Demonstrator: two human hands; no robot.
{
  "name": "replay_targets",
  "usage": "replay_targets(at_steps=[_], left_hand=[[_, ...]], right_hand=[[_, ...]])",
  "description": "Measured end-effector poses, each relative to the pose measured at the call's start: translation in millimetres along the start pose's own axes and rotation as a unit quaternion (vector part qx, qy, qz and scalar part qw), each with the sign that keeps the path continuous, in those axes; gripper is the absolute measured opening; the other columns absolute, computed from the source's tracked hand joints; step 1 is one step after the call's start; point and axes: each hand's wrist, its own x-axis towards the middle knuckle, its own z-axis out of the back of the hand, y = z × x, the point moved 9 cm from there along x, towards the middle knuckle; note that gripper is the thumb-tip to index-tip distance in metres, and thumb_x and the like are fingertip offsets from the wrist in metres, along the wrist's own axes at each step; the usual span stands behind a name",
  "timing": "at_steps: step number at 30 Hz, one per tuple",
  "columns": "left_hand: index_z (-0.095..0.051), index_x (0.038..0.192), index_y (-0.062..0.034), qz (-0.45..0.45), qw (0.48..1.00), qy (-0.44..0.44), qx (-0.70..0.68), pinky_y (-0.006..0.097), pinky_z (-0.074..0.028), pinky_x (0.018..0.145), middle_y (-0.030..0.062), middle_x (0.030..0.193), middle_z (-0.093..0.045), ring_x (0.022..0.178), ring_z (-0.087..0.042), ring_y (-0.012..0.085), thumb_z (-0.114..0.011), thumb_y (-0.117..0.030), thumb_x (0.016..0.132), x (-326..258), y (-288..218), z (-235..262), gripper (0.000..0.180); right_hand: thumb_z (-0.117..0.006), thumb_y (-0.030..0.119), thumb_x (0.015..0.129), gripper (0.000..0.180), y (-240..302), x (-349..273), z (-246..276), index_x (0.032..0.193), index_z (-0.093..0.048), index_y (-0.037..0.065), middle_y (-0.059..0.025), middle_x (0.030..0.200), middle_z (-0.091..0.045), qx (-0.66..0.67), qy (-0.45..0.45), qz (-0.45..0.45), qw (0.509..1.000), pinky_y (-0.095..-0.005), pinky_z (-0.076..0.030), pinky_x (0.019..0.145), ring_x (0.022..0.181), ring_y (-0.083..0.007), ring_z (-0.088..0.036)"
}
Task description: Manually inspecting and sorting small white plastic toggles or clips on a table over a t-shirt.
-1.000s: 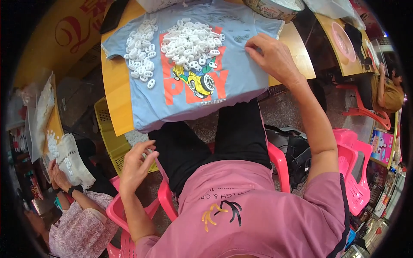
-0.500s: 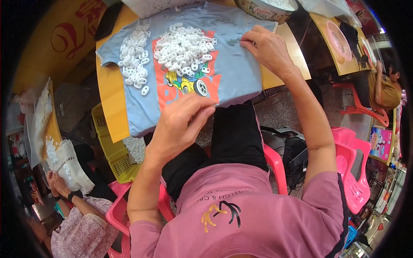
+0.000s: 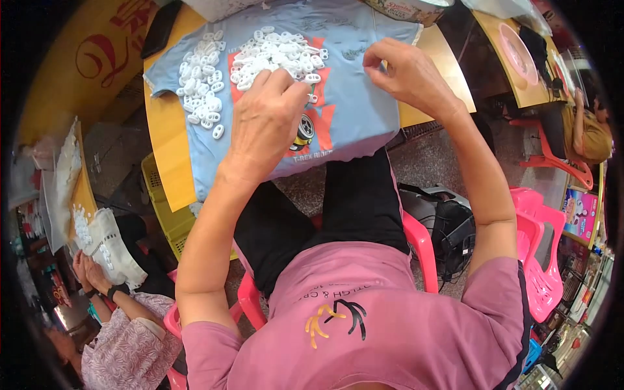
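Note:
A light blue T-shirt [image 3: 364,117] with an orange print lies spread on a yellow table [image 3: 166,149]. Two heaps of small white plastic rings rest on it: a larger heap [image 3: 279,52] and a smaller heap [image 3: 201,84] to its left. My left hand [image 3: 266,123] lies over the near edge of the larger heap, fingertips bent down among the rings. My right hand [image 3: 406,75] hovers over the shirt's right part, thumb and fingers pinched together; what they hold is hidden.
A yellow crate [image 3: 162,214] stands under the table's left. Another person [image 3: 123,344] sits lower left, hands [image 3: 88,273] at a white bundle [image 3: 107,244]. Pink chairs [image 3: 539,260] and a black bag [image 3: 442,221] are on the right. A further person [image 3: 585,130] sits far right.
My left hand rose from beside my thigh up onto the shirt and reached the larger heap. My right hand stayed at the shirt's right part.

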Motion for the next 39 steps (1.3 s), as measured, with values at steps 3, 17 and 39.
replay_targets(at_steps=[3, 17, 39], left_hand=[[-0.063, 0.083, -0.0065, -0.022, 0.999, 0.015, 0.018, 0.036, -0.048, 0.065, 0.0072, 0.079, -0.053, 0.078, -0.054, 0.0247, -0.062, -0.004, 0.073, 5, -5, -6, 0.011], [-0.057, 0.083, -0.003, -0.032, 0.999, -0.005, -0.029, 0.036, -0.048, 0.067, 0.0084, 0.08, -0.056, 0.078, -0.054, 0.0255, -0.063, -0.005, 0.078, 1, -11, -1, 0.008], [-0.064, 0.103, -0.0001, 0.387, 0.659, -0.079, -0.641, 0.02, -0.046, 0.071, 0.0019, 0.092, -0.063, 0.08, -0.058, 0.0064, -0.073, -0.008, 0.085, -90, 28, -13, 0.022]], right_hand=[[-0.063, 0.013, 0.084, 0.012, -6, -4, 1, 0.09, -0.063, 0.002, -0.0111, 0.084, -0.062, -0.038, -0.031, -0.019, 0.999, -0.0369, -0.048, 0.068, 0.074, -0.0285, -0.061], [-0.063, 0.018, 0.081, 0.015, -29, 16, -12, 0.088, -0.064, 0.005, -0.0112, 0.083, -0.064, -0.109, 0.082, -0.081, 0.987, -0.0401, -0.049, 0.072, 0.082, -0.0307, -0.063], [-0.065, 0.015, 0.084, 0.016, -49, 12, -21, 0.094, -0.066, 0.003, -0.0144, 0.084, -0.064, 0.073, 0.078, -0.118, 0.987, -0.0358, -0.049, 0.065, 0.073, -0.0278, -0.063]])
